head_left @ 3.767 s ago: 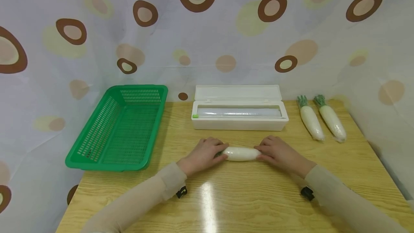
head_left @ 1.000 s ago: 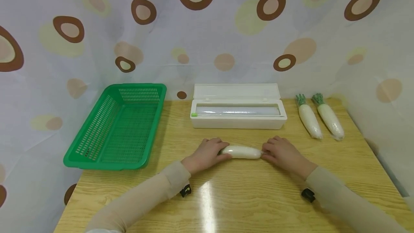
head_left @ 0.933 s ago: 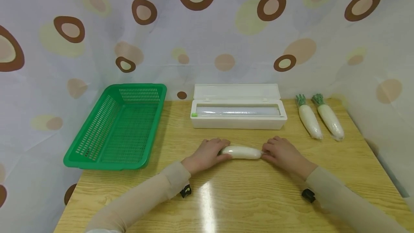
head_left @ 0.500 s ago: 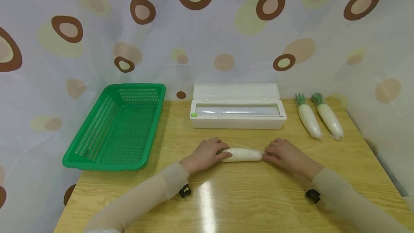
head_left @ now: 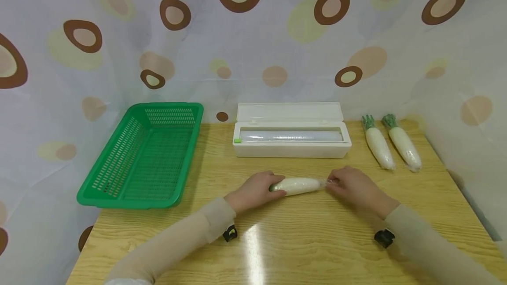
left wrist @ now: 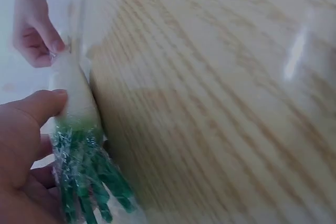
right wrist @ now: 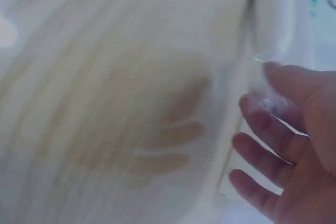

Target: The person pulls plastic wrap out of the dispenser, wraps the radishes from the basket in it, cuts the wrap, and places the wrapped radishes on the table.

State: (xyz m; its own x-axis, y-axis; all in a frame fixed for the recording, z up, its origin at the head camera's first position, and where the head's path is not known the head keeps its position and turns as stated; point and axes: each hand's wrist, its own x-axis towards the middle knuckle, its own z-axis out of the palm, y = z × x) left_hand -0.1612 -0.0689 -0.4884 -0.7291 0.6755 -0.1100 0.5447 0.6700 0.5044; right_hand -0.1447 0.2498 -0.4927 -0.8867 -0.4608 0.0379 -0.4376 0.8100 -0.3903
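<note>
A white radish [head_left: 299, 185] wrapped in clear film lies across the table's middle. My left hand [head_left: 253, 192] grips its leafy end from the left, thumb on the near side. In the left wrist view, the green leaves [left wrist: 86, 166] show under crinkled film below the thumb. Past the radish's right tip, my right hand [head_left: 356, 189] pinches the gathered tail of the plastic wrap [head_left: 325, 183]. The right wrist view shows that wrap [right wrist: 273, 103] between thumb and index finger, the other fingers spread loosely.
Behind the radish stands a white wrap dispenser [head_left: 292, 150] with its lid raised, a film roll inside. At left sits a green basket [head_left: 186, 166]. Two wrapped radishes, one [head_left: 379, 147] beside the other [head_left: 405, 147], lie at back right. A patterned curtain [head_left: 277, 34] encloses the table.
The right hand has drawn to the right, away from the radish's tip, and the film tail now shows between them. The radish's right end has swung slightly backward. The left hand keeps its grip.
</note>
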